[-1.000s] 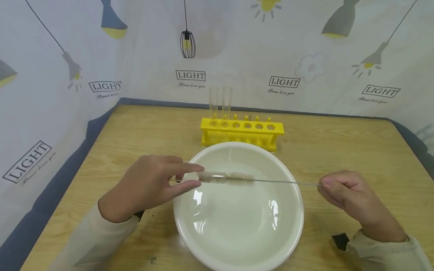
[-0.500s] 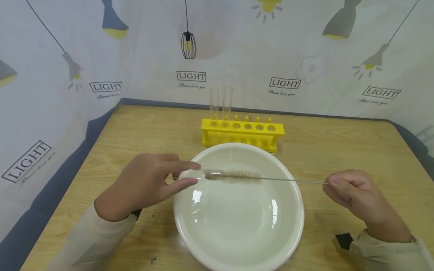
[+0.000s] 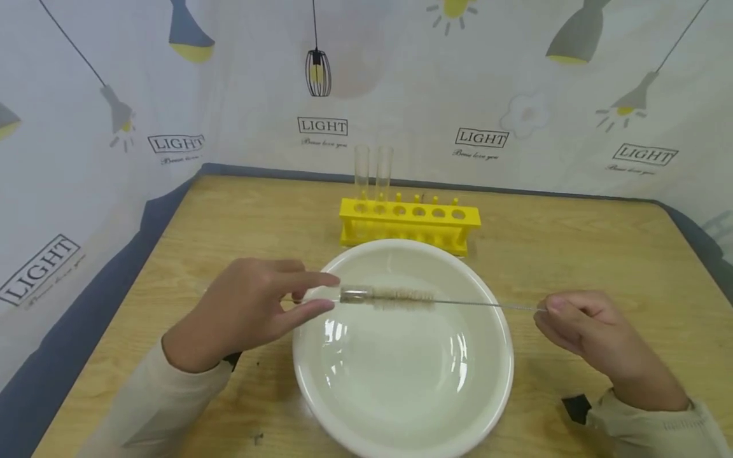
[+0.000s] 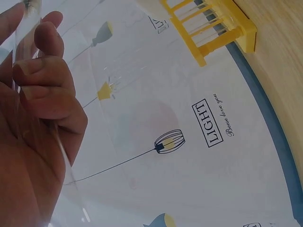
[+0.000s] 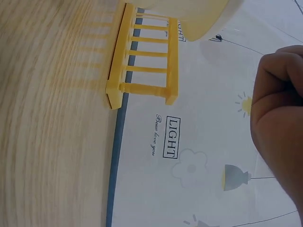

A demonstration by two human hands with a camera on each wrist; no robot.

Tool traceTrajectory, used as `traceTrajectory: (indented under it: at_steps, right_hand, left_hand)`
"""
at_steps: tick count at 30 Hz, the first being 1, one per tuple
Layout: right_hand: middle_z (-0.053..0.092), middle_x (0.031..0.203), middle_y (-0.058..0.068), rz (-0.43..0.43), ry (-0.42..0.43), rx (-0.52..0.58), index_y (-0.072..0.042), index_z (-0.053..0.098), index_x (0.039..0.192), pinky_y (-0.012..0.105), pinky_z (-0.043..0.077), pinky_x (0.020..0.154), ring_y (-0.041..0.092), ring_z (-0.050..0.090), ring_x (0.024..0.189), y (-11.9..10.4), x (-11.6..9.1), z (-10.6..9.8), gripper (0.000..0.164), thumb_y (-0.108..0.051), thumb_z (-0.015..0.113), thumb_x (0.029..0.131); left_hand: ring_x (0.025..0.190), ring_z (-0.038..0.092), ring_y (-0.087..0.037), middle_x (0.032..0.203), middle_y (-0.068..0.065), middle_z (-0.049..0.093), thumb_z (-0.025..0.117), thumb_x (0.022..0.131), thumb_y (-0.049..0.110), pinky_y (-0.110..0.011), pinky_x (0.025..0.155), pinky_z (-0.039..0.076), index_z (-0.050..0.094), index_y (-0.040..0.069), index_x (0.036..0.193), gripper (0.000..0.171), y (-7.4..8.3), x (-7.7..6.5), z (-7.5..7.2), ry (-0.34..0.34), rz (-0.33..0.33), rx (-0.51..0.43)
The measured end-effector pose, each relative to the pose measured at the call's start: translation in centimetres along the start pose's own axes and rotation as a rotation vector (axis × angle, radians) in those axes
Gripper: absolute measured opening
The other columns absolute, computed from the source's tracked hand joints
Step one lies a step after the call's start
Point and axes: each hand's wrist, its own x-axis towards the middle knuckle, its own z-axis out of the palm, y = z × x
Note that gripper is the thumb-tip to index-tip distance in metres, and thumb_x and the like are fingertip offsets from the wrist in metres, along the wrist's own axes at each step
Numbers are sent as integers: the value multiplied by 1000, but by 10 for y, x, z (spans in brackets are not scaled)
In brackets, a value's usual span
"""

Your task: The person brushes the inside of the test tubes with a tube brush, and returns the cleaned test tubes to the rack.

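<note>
In the head view my left hand (image 3: 258, 308) grips a clear glass test tube (image 3: 329, 293), held level over the left side of a white basin (image 3: 498, 356). The left wrist view shows its fingers curled round the tube, which lies along the palm. My right hand (image 3: 586, 334) pinches the thin wire handle (image 3: 487, 304) of a test tube brush, out past the basin's right rim. The pale bristles (image 3: 403, 298) are partly inside the tube's mouth and partly out to its right. In the right wrist view only the curled right hand (image 5: 279, 104) shows, at the right edge.
Behind the basin stands a yellow test tube rack (image 3: 409, 219) with two clear test tubes (image 3: 382, 172) upright in its left holes. Everything rests on a wooden table (image 3: 572, 248), backed by a lamp-printed cloth (image 3: 401, 83).
The brush slid right, partly out of the tube, then back a little left with my right hand. My left hand keeps hold of the tube, shifted slightly left.
</note>
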Motion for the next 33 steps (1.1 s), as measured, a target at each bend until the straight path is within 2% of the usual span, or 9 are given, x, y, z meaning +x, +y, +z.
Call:
traceTrajectory:
  at_steps: [5,7,11,15,19,24,27,31,33]
  right_hand:
    - [28,53,1,76,31,-203,-6,30,60,18,27,41,8,29,44,1,1,8,41,23,22,89]
    - [29,53,1,100,41,-260,-7,32,59,17,27,41,7,30,44,2,1,13,42,23,25,88]
    - [30,52,0,82,59,-333,-8,35,60,13,26,40,4,30,44,-1,1,22,41,23,29,86]
    - [32,52,-1,108,84,-388,-10,39,61,12,26,39,2,30,44,-7,2,33,41,22,32,87]
    - [34,54,-1,122,55,-419,-11,46,67,13,29,41,2,33,47,-8,4,45,39,21,34,86]
    - [32,58,-4,129,15,-547,-15,45,67,13,32,45,-1,35,53,-7,9,62,38,20,43,84]
    - [31,58,-5,139,20,-590,-15,43,66,12,31,46,-2,35,53,-7,10,71,38,18,46,83]
    - [33,57,-7,137,-17,-640,-17,46,69,9,32,48,-5,35,55,-3,11,81,35,15,50,84]
    - [33,58,-9,181,-46,-670,-19,47,71,8,32,49,-6,35,56,-3,12,86,33,10,51,86]
  left_hand:
    - [52,41,6,70,19,56,64,84,40,-11,48,34,69,32,104,22,4,-2,5,-40,21,-2]
    - [51,39,6,71,19,58,64,84,40,-10,48,32,69,31,104,22,5,-3,7,-33,39,6]
    - [51,37,5,70,18,58,65,83,40,-10,48,31,70,29,102,23,8,-1,12,3,85,8]
    - [51,37,3,69,16,59,64,83,41,-12,48,32,70,28,102,24,13,2,16,18,125,5]
    - [49,36,4,67,16,58,65,83,41,-12,47,32,70,28,101,22,20,4,20,42,163,10]
    - [46,35,3,64,15,54,64,84,41,-10,44,28,69,27,99,21,31,7,25,55,235,48]
    - [45,35,1,64,14,54,64,83,42,-10,43,27,69,27,99,22,37,7,26,56,242,68]
    - [47,38,1,65,13,54,64,83,43,-10,44,30,69,27,100,24,47,6,29,55,276,99]
    - [50,41,1,67,13,55,63,83,44,-11,45,33,68,27,102,25,53,5,31,40,273,106]
